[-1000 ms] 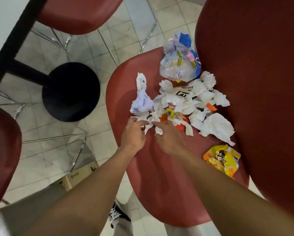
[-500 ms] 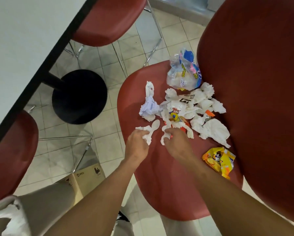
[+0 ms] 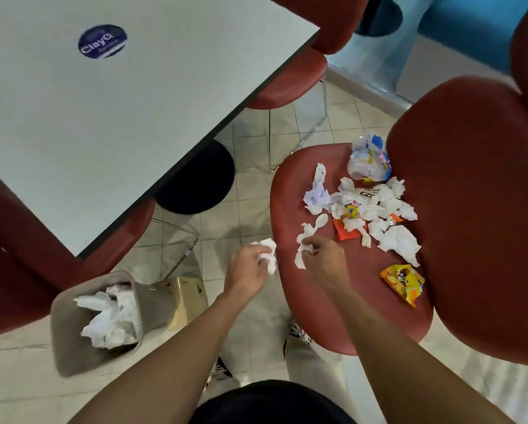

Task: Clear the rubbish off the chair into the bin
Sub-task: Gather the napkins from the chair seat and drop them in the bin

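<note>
White tissue (image 3: 267, 255) sat crumpled in our left hand (image 3: 249, 270), held off the chair (image 3: 333, 301) edge, over the floor. Our right hand (image 3: 324, 258) pinched a torn tissue strip (image 3: 302, 249) lying on the seat, its long axis running from our hand away toward the spoon (image 3: 319, 223). More rubbish (image 3: 376, 209) lay heaped near the backrest. As we judged it, the left hand should travel down-left until it was above the bin (image 3: 73, 347), beside the table (image 3: 103, 117), before letting go, since loose tissue drifts.
</note>
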